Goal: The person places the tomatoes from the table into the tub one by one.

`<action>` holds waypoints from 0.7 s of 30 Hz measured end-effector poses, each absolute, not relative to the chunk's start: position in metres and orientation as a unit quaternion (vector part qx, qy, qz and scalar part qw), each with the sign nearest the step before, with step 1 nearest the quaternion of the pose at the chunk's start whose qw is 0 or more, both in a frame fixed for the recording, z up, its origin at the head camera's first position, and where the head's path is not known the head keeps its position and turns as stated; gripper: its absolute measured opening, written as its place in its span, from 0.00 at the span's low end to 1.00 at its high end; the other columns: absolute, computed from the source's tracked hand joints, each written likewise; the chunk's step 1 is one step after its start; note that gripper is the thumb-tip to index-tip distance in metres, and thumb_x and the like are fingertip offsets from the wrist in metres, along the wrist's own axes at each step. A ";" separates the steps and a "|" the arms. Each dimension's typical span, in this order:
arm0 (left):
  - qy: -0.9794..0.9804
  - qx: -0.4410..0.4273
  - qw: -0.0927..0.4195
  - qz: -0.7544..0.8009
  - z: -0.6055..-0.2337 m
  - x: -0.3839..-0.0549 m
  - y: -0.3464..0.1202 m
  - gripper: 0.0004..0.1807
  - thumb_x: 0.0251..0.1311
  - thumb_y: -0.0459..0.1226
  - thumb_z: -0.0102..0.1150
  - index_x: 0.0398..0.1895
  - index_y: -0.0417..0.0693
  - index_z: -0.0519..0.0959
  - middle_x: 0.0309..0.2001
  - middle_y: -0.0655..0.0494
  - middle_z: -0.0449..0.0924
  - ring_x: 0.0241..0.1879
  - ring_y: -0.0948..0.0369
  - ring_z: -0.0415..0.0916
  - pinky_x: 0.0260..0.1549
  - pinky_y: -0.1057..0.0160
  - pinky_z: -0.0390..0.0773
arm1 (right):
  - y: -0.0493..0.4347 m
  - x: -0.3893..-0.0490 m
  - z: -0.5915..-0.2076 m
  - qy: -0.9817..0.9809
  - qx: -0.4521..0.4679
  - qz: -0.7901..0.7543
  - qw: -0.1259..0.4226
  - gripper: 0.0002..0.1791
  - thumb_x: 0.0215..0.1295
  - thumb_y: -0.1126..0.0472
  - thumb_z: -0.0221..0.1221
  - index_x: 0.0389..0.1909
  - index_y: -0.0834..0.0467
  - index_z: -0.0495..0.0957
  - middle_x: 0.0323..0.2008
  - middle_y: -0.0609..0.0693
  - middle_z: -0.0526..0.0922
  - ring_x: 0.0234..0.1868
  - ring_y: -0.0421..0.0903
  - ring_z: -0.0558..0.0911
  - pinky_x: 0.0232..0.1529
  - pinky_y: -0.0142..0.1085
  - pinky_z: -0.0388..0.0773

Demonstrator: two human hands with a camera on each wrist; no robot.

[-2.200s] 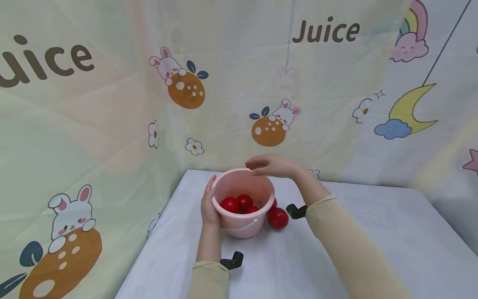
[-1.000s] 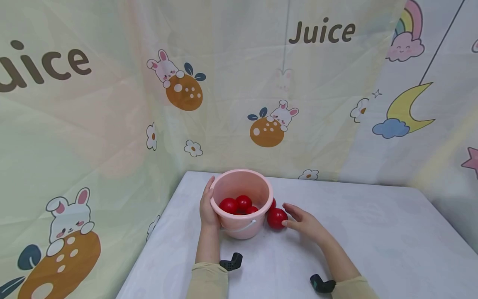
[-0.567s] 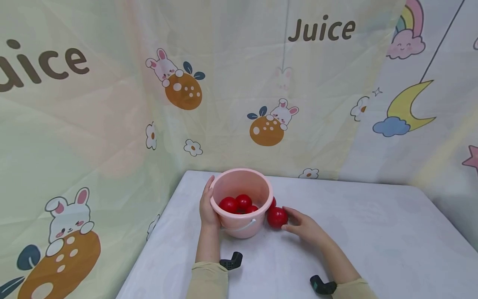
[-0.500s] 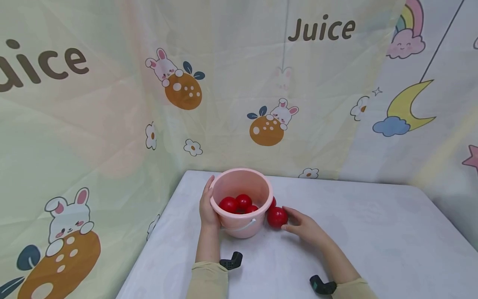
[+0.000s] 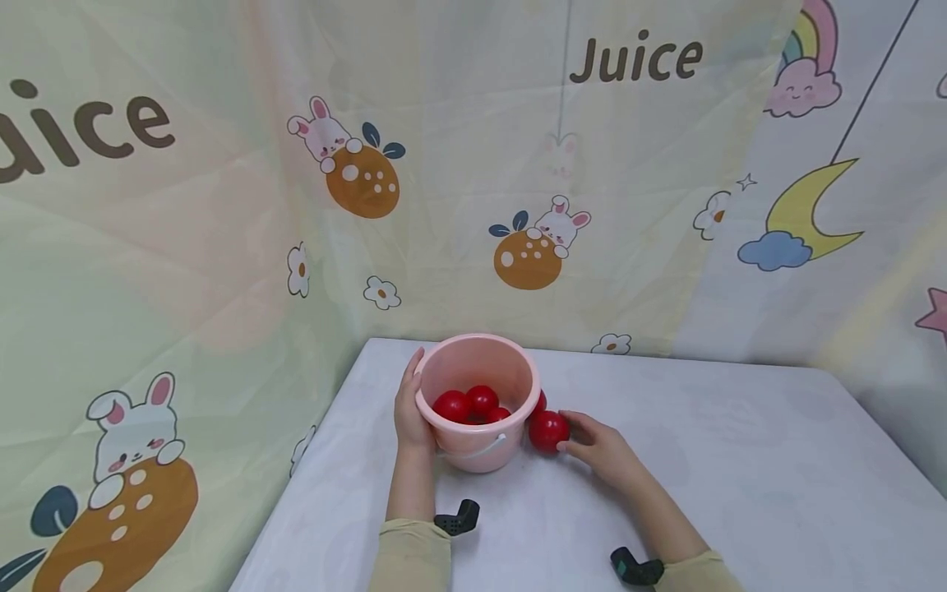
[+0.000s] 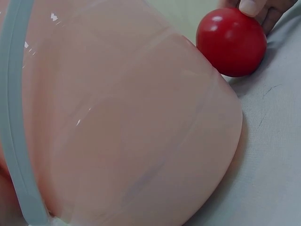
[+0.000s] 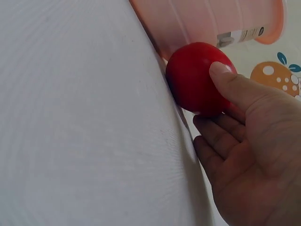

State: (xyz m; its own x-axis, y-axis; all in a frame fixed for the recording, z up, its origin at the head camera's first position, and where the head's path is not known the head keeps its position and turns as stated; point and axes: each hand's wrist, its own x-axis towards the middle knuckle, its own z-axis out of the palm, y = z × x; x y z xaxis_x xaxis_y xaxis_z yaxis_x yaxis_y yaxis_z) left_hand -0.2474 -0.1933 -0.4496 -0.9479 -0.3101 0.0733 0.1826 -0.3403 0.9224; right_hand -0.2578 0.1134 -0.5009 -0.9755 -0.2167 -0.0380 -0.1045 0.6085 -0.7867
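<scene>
A pink bucket [image 5: 473, 450] stands on the white table with several red balls [image 5: 482, 400] inside. My left hand [image 5: 412, 415] rests flat along the bucket's left wall, fingers pointing up past the rim. Right of the bucket, my right hand [image 5: 607, 452] pinches a red ball [image 5: 549, 432] between thumb and fingers. This ball [image 7: 197, 77] sits low beside the bucket wall in the right wrist view; the thumb [image 7: 235, 87] lies on its near side. Another red ball [image 5: 541, 402] shows partly behind it. The left wrist view shows mostly bucket wall [image 6: 127, 108].
The white table [image 5: 703, 444] extends to the right and toward the front. A printed curtain [image 5: 444, 205] hangs behind and to the left of it. The bucket's pale handle [image 5: 477, 450] hangs down its front.
My right hand has come down from above the bucket's rim to the red ball on the right and closed its thumb and fingers on it. The left hand stays at the bucket.
</scene>
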 end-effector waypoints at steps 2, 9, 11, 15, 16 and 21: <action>-0.553 0.057 0.151 -0.817 -0.449 -0.247 -0.193 0.24 0.68 0.50 0.51 0.66 0.82 0.67 0.66 0.74 0.69 0.68 0.63 0.62 0.66 0.46 0.69 | 0.113 -0.258 -0.501 0.895 -0.088 -0.433 0.061 0.41 0.53 0.45 0.72 0.69 0.43 0.69 0.67 0.50 0.74 0.68 0.56 0.73 0.59 0.50 0.79; -0.556 0.059 0.152 -0.815 -0.448 -0.246 -0.194 0.24 0.68 0.51 0.51 0.66 0.82 0.67 0.66 0.74 0.69 0.68 0.63 0.62 0.66 0.46 0.70 | 0.110 -0.260 -0.505 0.893 -0.096 -0.436 0.054 0.41 0.51 0.43 0.72 0.68 0.43 0.70 0.66 0.51 0.75 0.67 0.57 0.74 0.59 0.51 0.78; -0.556 0.061 0.152 -0.815 -0.449 -0.245 -0.194 0.24 0.68 0.50 0.51 0.66 0.83 0.67 0.66 0.75 0.69 0.68 0.64 0.62 0.66 0.46 0.70 | 0.109 -0.260 -0.507 0.894 -0.093 -0.436 0.050 0.40 0.51 0.43 0.72 0.67 0.42 0.71 0.65 0.50 0.76 0.67 0.55 0.74 0.60 0.52 0.78; -0.552 0.056 0.152 -0.818 -0.450 -0.245 -0.194 0.24 0.68 0.50 0.50 0.66 0.82 0.67 0.67 0.74 0.69 0.68 0.63 0.62 0.67 0.46 0.69 | 0.110 -0.260 -0.507 0.895 -0.094 -0.434 0.043 0.38 0.49 0.43 0.73 0.64 0.41 0.73 0.63 0.49 0.78 0.67 0.55 0.75 0.61 0.54 0.76; -0.551 0.056 0.152 -0.818 -0.450 -0.245 -0.194 0.24 0.68 0.50 0.50 0.67 0.82 0.67 0.67 0.74 0.69 0.69 0.63 0.62 0.67 0.46 0.69 | 0.110 -0.260 -0.507 0.895 -0.091 -0.434 0.044 0.38 0.49 0.42 0.73 0.64 0.41 0.73 0.63 0.48 0.78 0.66 0.54 0.75 0.61 0.54 0.76; -0.553 0.056 0.148 -0.818 -0.450 -0.246 -0.193 0.24 0.68 0.51 0.51 0.66 0.82 0.67 0.67 0.74 0.69 0.68 0.63 0.62 0.66 0.47 0.70 | 0.112 -0.258 -0.503 0.890 -0.070 -0.447 0.054 0.41 0.44 0.41 0.75 0.63 0.41 0.74 0.61 0.48 0.79 0.65 0.54 0.76 0.58 0.52 0.79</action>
